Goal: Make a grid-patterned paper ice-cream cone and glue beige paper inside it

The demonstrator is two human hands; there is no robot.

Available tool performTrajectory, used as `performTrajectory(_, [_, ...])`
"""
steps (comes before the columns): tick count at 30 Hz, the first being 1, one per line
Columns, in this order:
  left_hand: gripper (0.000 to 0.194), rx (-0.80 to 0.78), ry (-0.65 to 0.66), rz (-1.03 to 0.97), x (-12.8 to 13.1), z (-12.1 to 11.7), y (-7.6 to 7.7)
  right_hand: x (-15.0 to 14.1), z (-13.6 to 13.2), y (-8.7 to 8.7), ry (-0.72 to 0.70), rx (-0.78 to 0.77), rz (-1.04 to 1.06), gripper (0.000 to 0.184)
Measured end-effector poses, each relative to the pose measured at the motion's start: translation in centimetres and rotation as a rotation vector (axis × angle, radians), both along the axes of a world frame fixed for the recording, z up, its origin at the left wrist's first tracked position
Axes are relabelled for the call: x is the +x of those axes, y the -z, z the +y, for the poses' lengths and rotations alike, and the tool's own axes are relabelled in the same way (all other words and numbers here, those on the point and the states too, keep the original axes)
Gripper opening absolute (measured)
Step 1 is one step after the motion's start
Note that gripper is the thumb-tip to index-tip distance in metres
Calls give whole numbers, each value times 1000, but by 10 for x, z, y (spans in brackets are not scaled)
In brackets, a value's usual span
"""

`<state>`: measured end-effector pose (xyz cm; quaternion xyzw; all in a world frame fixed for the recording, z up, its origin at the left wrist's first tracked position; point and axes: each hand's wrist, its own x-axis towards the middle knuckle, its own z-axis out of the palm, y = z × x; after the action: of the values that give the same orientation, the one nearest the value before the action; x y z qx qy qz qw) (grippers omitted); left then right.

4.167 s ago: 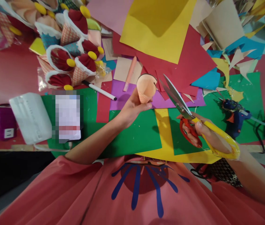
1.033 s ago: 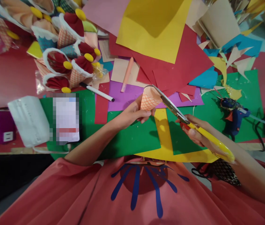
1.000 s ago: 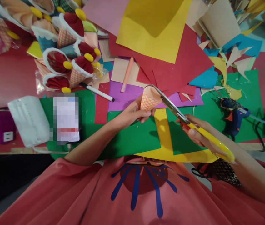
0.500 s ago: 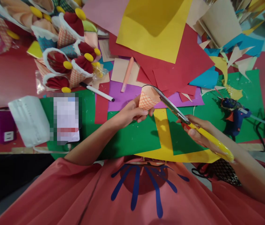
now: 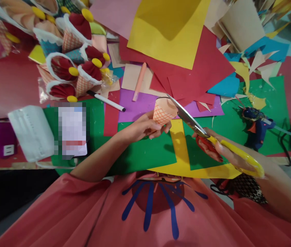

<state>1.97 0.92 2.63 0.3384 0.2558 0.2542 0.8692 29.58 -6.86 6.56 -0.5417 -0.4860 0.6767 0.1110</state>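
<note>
My left hand (image 5: pixel 149 126) is closed round a small foam-sheet cone (image 5: pixel 162 115), peach with an orange criss-cross waffle pattern and a dark line along its upper rim. In my right hand (image 5: pixel 213 145) is a pair of scissors (image 5: pixel 193 120) with yellow and red handles. Their blades point up and left, with the tips close to the cone's right side; I cannot tell whether they touch it. Beneath both hands lie green (image 5: pixel 145 154) and yellow (image 5: pixel 180 144) sheets.
Finished cones (image 5: pixel 85 82) with yellow dots pile up at upper left. A marker (image 5: pixel 109 103), an orange stick (image 5: pixel 139 81), a phone (image 5: pixel 72 130) and a white device (image 5: pixel 31 133) lie leftward. Yellow (image 5: pixel 171 37) and red sheets (image 5: pixel 194 79) spread behind. A blue glue gun (image 5: pixel 260 128) stands right.
The scissors have shifted slightly right and down from the cone's rim, and their handles have spread wider. The cone has dipped a little in my left hand.
</note>
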Motion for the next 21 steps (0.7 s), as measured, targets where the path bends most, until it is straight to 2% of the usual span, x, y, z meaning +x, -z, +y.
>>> performTrajectory(9, [39, -25, 18, -40, 0, 1, 0, -14, 15, -22, -3, -39, 49, 46])
performTrajectory(18, [38, -21, 62, -31, -2, -1, 4, -26, 19, -29, 33, -117, 55, 59])
performTrajectory(21, [39, -21, 66, -36, -3, -1, 4, -26, 18, -26, 19, -101, 76, 65])
